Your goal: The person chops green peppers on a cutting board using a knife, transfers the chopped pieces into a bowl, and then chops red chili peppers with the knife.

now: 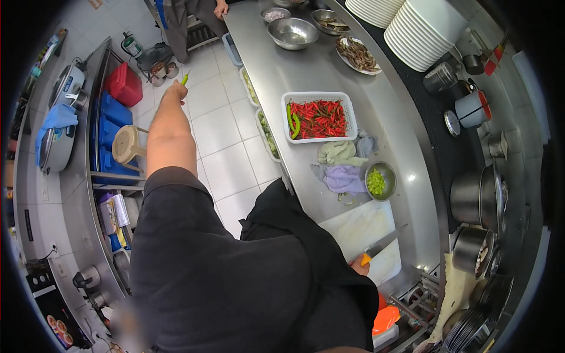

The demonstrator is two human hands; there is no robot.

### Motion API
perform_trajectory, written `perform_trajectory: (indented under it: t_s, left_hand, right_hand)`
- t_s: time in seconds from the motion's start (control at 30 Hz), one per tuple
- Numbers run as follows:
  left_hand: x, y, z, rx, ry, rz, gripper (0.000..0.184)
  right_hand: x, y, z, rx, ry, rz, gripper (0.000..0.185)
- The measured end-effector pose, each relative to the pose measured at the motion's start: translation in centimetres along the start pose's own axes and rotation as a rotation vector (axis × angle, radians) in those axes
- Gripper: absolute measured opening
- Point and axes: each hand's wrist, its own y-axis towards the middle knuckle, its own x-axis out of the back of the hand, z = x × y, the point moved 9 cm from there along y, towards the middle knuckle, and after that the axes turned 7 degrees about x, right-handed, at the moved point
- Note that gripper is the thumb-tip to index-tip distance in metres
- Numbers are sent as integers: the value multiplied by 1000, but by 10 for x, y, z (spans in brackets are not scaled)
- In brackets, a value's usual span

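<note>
My left arm reaches far out over the floor, and my left hand point(176, 93) is closed on a green chili point(185, 79), whose tip points up. At the white cutting board point(385, 259), my right hand point(358, 267) grips a knife point(382, 242) by its orange handle, the blade lying over the board. Behind the board, a metal bowl point(389, 170) contains chopped green pieces point(375, 183). Crumpled cloths point(343, 178) lie beside it. Further along the steel counter, a white basket point(318, 95) holds many red chilies point(321, 119) and a few green ones point(295, 125).
Metal bowls point(293, 33) and a plate of shrimp-like food point(357, 56) stand at the counter's far end, near another person's hand point(220, 9). Stacked white plates point(406, 41) and pots point(471, 194) line the right. A stool point(126, 145) and blue bins point(115, 115) are left.
</note>
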Motion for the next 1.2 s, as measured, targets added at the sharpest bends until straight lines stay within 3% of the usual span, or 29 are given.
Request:
perform_trajectory:
  t_s: [0.2, 0.6, 0.8, 1.0, 1.2]
  left_hand:
    - [11, -25, 3, -66, -34, -7, 70]
    - [7, -1, 21, 1, -43, 17, 75]
    - [11, -35, 17, -29, -72, 20, 70]
    - [3, -10, 20, -13, -55, 41, 56]
    - [-2, -14, 17, -13, -12, 102, 53]
  right_hand:
    - [-1, -4, 4, 11, 62, 28, 27]
    - [-3, 3, -4, 29, 68, 27, 24]
    - [-1, -2, 1, 17, 74, 30, 25]
    - [-1, -4, 7, 32, 13, 55, 28]
    - [-2, -2, 4, 39, 41, 74, 29]
